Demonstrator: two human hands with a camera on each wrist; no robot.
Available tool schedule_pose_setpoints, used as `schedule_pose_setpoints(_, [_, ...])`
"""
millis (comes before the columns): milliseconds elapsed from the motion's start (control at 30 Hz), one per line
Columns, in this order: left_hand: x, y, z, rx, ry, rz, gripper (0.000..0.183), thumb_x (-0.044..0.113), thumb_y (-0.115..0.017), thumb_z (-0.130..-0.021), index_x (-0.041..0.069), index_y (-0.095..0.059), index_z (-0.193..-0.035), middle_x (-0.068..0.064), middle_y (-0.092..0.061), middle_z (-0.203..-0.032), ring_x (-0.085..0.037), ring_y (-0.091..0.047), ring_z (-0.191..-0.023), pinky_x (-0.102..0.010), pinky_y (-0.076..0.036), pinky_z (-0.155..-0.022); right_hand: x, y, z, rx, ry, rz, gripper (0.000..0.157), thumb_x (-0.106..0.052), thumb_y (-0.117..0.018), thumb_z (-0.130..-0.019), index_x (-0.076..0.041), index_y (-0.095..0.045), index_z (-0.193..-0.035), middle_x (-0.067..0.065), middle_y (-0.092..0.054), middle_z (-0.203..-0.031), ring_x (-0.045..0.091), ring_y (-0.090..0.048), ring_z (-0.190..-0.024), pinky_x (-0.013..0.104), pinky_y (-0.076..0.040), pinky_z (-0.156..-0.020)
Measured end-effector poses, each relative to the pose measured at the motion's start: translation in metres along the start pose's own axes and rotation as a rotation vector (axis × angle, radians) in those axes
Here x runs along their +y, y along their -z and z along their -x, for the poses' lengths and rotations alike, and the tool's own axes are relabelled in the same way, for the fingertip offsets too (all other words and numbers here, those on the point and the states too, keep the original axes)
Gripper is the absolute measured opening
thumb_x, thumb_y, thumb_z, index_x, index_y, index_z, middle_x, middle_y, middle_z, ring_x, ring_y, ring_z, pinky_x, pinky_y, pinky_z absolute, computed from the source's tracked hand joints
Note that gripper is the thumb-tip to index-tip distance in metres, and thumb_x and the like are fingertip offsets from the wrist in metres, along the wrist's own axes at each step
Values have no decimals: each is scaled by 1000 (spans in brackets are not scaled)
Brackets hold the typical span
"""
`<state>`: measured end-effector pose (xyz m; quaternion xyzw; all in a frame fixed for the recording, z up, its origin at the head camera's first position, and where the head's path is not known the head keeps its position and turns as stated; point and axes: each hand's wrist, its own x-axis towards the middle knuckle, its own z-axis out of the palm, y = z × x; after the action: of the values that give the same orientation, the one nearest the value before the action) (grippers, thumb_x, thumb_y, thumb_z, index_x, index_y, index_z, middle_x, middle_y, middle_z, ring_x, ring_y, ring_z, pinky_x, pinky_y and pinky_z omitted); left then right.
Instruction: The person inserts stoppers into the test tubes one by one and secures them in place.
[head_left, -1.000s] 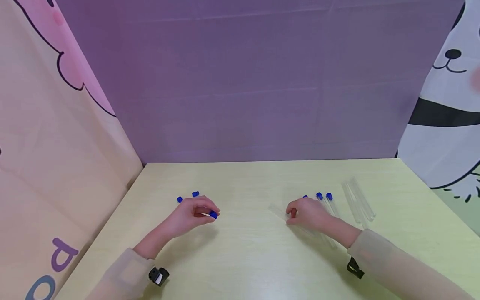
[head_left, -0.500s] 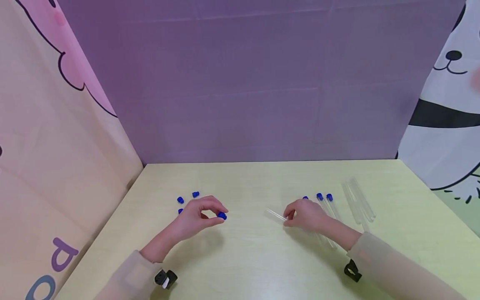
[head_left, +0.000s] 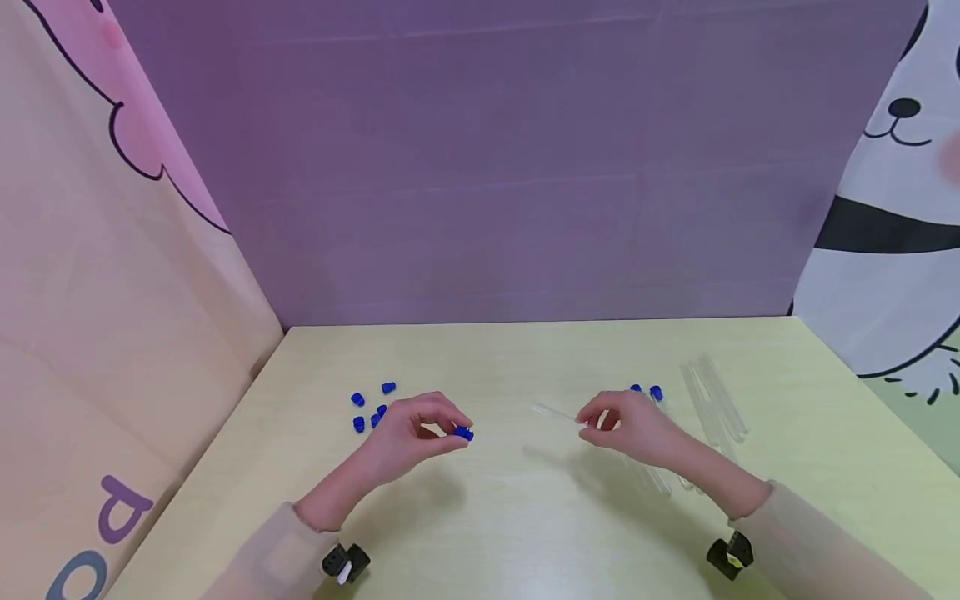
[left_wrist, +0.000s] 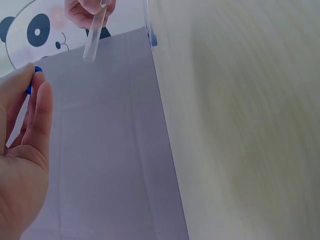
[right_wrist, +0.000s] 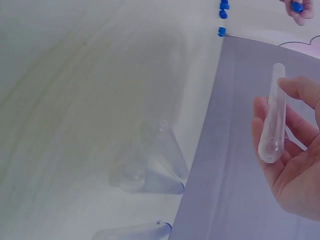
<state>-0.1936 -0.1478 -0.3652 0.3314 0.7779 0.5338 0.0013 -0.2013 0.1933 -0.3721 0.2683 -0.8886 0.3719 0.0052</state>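
Observation:
In the head view my left hand (head_left: 420,429) pinches a small blue cap (head_left: 464,433) between thumb and fingertips, above the table. The left wrist view shows the same cap (left_wrist: 38,69) mostly covered by the fingers. My right hand (head_left: 633,427) holds a clear test tube (head_left: 553,412) by thumb and fingers, its far end pointing left toward the cap. Seen from the right wrist, the tube (right_wrist: 274,120) has a rounded closed end nearest the camera and lies across the fingers. A gap separates the cap from the tube.
Several loose blue caps (head_left: 359,424) lie on the table (head_left: 495,517) left of centre. Tubes with blue caps (head_left: 656,392) rest partly hidden behind and under the right hand. Further right lie several uncapped clear tubes (head_left: 716,400). A purple cloth (head_left: 480,167) hangs behind the table.
My left hand has moved right with the cap, uncovering more loose caps. The right hand has lifted its tube off the table and shifted slightly right.

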Motion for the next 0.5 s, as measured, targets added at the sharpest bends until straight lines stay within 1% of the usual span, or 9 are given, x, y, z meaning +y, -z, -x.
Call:
schedule_pose_setpoints(100, [3,-5,-1,-6,-4,21,20,1,-76,-82,0,-73,-102,-8,-66,-95,-17,-65,-81,-32,-58,-71,-5,5,6,13,12,-11,14,-11,-75,-85,-5,-72,-98,-7,-63,-84,6,-59,-68,25,-50,-55])
schedule_pose_setpoints(167, [5,-7,-2,-14,-1,30,20,1,-75,-83,1,-73,-104,-9,-65,-97,-17,-66,-83,-32,-58,-73,-7,9,10,24,9,-13,13,-10,-74,-85,-6,-72,-97,-6,-64,-86,6,-60,-69,26,-50,-56])
schedule_pose_setpoints(300, [8,-11,-3,-22,2,55,22,-1,-73,-84,0,-71,-106,-10,-65,-100,-18,-67,-85,-32,-57,-75,-12,14,17,46,2,-15,12,-9,-73,-86,-8,-72,-98,-5,-67,-90,6,-61,-70,26,-50,-55])
schedule_pose_setpoints(500, [10,-15,-6,-10,28,81,22,-1,-74,-84,0,-71,-106,-10,-67,-98,-18,-68,-87,-32,-57,-76,-16,20,23,81,10,-4,12,-8,-73,-86,-10,-73,-98,-8,-66,-85,7,-59,-68,25,-47,-52])
